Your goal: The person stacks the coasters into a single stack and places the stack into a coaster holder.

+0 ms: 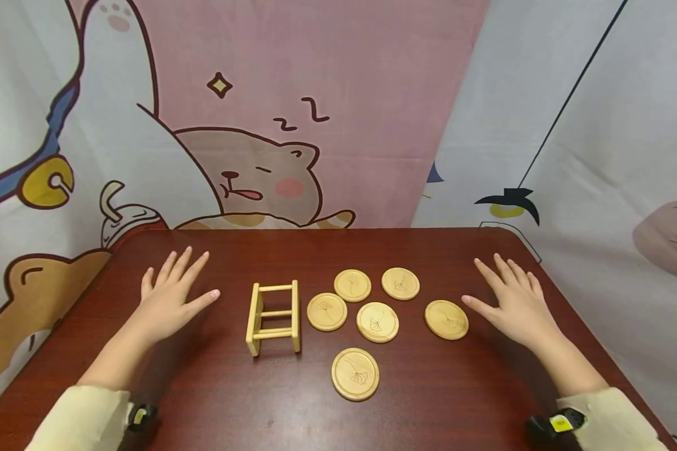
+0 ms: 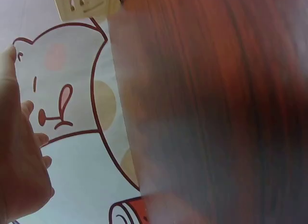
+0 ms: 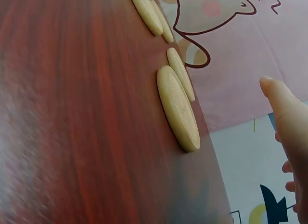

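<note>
My left hand [image 1: 169, 300] hovers over the left of the table with fingers spread, holding nothing. To its right stands a small light-wood rack [image 1: 275, 333] with crossbars between two side panels. Several round wooden coasters with engraved ginkgo leaves lie flat in the middle, among them a front coaster [image 1: 355, 374] and a central coaster [image 1: 377, 322]. My right hand [image 1: 516, 305], fingers spread and holding nothing, is nearest the rightmost coaster [image 1: 446, 320], its thumb tip close to that rim. In the right wrist view this coaster [image 3: 179, 111] appears edge-on.
The dark red-brown wooden table [image 1: 248, 407] has rounded far corners. Behind it hangs a cloth backdrop [image 1: 361, 113] printed with cartoon animals. A strapped black device [image 1: 142, 416] sits at my left wrist, and a similar device [image 1: 557, 423] at my right wrist.
</note>
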`<control>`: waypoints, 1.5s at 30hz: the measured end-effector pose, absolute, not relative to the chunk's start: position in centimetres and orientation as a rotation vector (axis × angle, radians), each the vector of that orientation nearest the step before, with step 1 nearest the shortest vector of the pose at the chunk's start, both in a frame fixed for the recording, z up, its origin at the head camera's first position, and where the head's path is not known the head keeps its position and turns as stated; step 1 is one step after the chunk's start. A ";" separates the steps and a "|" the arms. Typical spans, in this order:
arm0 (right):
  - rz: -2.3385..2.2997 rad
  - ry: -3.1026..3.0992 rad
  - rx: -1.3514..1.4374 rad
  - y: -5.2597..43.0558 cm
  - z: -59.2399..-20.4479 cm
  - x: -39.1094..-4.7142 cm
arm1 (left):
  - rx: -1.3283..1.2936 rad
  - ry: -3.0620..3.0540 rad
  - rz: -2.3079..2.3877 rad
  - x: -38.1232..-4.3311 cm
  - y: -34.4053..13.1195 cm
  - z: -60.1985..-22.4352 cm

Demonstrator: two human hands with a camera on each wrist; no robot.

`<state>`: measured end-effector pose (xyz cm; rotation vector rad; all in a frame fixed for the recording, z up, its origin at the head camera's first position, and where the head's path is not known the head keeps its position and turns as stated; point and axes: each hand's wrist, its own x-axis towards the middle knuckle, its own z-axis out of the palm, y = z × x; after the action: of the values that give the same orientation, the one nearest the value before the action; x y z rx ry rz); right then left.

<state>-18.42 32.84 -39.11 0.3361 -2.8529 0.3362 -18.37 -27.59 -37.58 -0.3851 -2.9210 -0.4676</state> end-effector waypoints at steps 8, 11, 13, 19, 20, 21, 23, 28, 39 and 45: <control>0.371 -2.805 0.374 31.9 -40.0 -17.7 | -0.498 -2.806 -0.587 -17.9 -25.8 -38.0; 0.384 -2.792 0.390 31.5 -40.4 -17.5 | -0.537 -2.771 -0.642 -17.7 -25.2 -38.3; 0.401 -2.780 0.400 31.2 -40.7 -17.4 | -0.562 -2.749 -0.682 -17.6 -24.9 -38.6; 0.453 -2.737 0.428 30.6 -41.4 -17.3 | -0.627 -2.682 -0.804 -17.6 -24.1 -39.3; 0.460 -2.736 0.429 30.6 -41.5 -17.2 | -0.636 -2.674 -0.825 -17.6 -23.9 -39.4; 0.465 -2.736 0.429 30.5 -41.6 -17.2 | -0.643 -2.668 -0.844 -17.7 -23.8 -39.5; 0.482 -2.740 0.425 30.4 -41.8 -17.0 | -0.656 -2.658 -0.881 -17.7 -23.6 -39.7; 0.534 -2.761 0.397 30.1 -42.3 -16.7 | -0.695 -2.649 -0.994 -17.8 -23.3 -40.3; 0.607 -2.742 0.426 29.6 -43.3 -16.4 | -0.792 -2.592 -1.251 -17.7 -23.0 -41.6; 0.615 -2.739 0.442 29.3 -43.8 -16.2 | -0.832 -2.568 -1.356 -17.8 -22.9 -42.3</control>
<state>-16.24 29.27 -43.79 0.4418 -2.7393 0.6154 -17.75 -22.90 -42.34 -0.8317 -2.5678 -1.3564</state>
